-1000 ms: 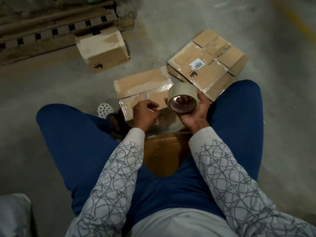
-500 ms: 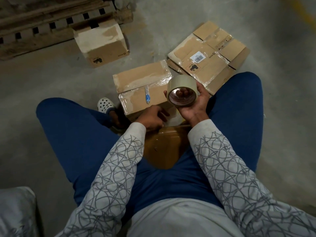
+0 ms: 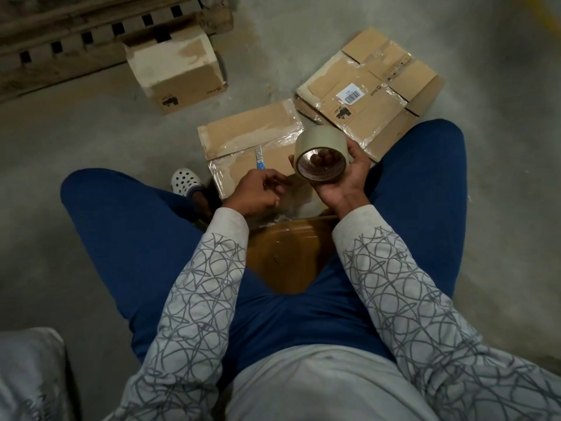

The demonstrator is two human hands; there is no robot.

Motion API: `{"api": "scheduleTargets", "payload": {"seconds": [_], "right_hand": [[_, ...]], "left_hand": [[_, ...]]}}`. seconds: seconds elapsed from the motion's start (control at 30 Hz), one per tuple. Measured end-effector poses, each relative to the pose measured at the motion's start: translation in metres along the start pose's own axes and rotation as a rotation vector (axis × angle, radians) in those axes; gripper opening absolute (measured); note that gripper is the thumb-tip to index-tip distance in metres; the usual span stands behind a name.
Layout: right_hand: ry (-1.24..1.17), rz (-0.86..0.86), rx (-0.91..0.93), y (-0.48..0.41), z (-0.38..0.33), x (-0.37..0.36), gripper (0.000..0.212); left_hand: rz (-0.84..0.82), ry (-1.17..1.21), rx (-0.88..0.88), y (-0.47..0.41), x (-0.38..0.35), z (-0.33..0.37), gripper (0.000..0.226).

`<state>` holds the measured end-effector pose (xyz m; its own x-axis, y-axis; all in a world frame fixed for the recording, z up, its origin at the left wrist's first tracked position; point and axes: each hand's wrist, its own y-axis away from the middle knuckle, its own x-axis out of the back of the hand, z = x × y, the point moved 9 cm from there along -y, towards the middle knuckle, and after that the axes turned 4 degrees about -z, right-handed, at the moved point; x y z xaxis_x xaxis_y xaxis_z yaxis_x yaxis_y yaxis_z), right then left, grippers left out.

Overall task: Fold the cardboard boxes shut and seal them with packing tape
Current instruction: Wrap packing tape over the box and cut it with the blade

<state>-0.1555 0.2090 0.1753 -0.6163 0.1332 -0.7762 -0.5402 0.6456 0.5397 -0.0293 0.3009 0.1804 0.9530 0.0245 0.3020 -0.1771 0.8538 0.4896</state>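
Right hand (image 3: 343, 180) grasping the tape roll (image 3: 321, 153); left hand (image 3: 258, 194) curled just beside it

The right hand's fingers pass through the roll's core, thumb on its outer face, holding it above the near cardboard box (image 3: 243, 135); the left hand sits low to the roll's left, over the box's near edge, fingers curled, though I cannot tell whether it pinches anything; a blue-handled cutter (image 3: 259, 158) lies on the box just beyond the left hand; flattened boxes (image 3: 364, 95) rest on the floor (image 3: 501, 117) beyond the right hand; a closed box (image 3: 176, 74) stands well beyond the left hand.
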Motion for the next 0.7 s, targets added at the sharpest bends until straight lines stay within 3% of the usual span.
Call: {"api": "scheduleTargets", "payload": {"seconds": [0.1,0.2,0.27,0.37,0.6,0.7], "right_hand": [[0.011,0.016,0.011,-0.002,0.000,0.004,0.076],[0.066,0.025,0.011,-0.001,0.000,0.005,0.082],[0.113,0.032,0.017,0.001,-0.001,0.003,0.067],[0.160,0.016,0.007,0.004,0.001,-0.002,0.041],[0.296,-0.044,-0.017,0.000,0.007,-0.004,0.058],[0.547,-0.076,0.058,0.002,0.006,-0.011,0.047]], "left_hand": [[0.124,0.092,-0.079,0.006,0.011,0.012,0.034],[0.209,0.372,-0.114,0.012,0.019,0.021,0.019],[0.132,0.557,-0.118,0.012,0.012,0.027,0.032],[0.025,0.620,-0.164,0.013,-0.001,0.037,0.039],[0.079,0.798,-0.178,0.010,0.005,0.030,0.046],[0.100,0.768,-0.134,0.009,0.004,0.024,0.054]]}}
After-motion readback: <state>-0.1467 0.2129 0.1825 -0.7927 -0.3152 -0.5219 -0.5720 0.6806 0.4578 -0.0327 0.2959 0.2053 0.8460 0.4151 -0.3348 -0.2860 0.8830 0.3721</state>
